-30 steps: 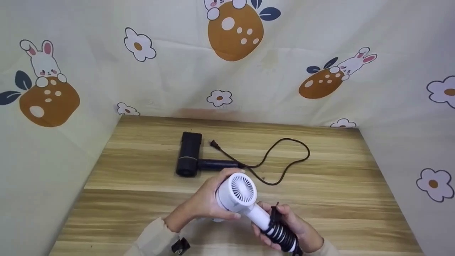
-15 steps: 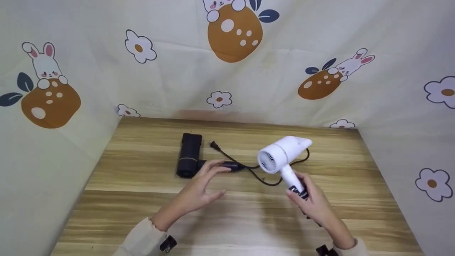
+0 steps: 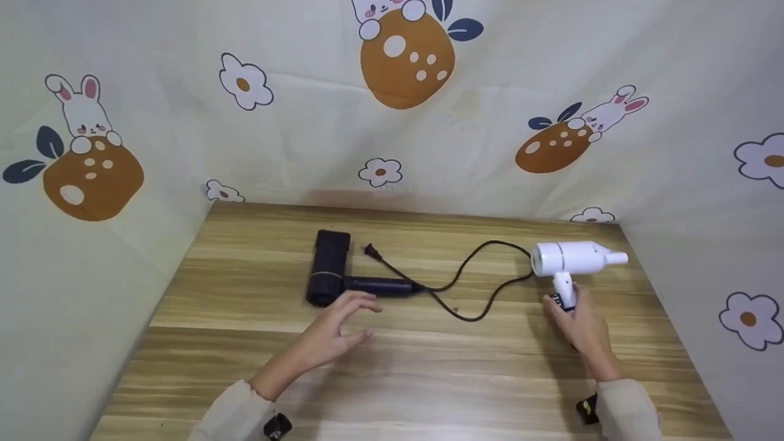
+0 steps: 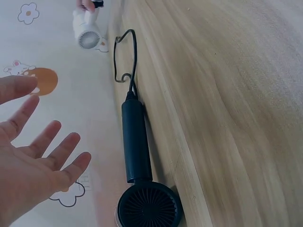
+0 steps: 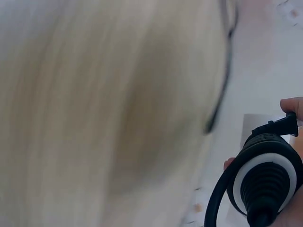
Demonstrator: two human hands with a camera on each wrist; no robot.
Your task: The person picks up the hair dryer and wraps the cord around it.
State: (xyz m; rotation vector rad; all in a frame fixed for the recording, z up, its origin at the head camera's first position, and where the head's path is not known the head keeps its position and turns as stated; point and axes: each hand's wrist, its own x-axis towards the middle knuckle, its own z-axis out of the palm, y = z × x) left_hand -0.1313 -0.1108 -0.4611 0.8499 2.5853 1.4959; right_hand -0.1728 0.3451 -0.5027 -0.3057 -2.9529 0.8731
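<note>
My right hand (image 3: 587,331) grips a white hair dryer (image 3: 572,258) by its handle, over the right side of the table. Its nozzle points right. In the right wrist view, black cord (image 5: 226,189) winds round the handle, which shows end-on. Fingers hold either side of the coils. My left hand (image 3: 324,337) hovers with parted, relaxed fingers just in front of a black hair dryer (image 3: 329,266), holding nothing. That dryer lies on the wooden table with its handle (image 4: 136,137) pointing right. The left wrist view shows the left palm and spread fingers.
From the black dryer's handle a dark cord (image 3: 471,319) loops to the right, passing toward the white dryer. Its plug (image 3: 371,250) lies near the black dryer's head. Printed cloth (image 3: 306,122) walls the wooden table (image 3: 392,398) at the back and sides.
My left hand has let go of the white hair dryer and drawn back left. My right hand has carried that dryer to the far right and turned its nozzle rightward. The black dryer stays put.
</note>
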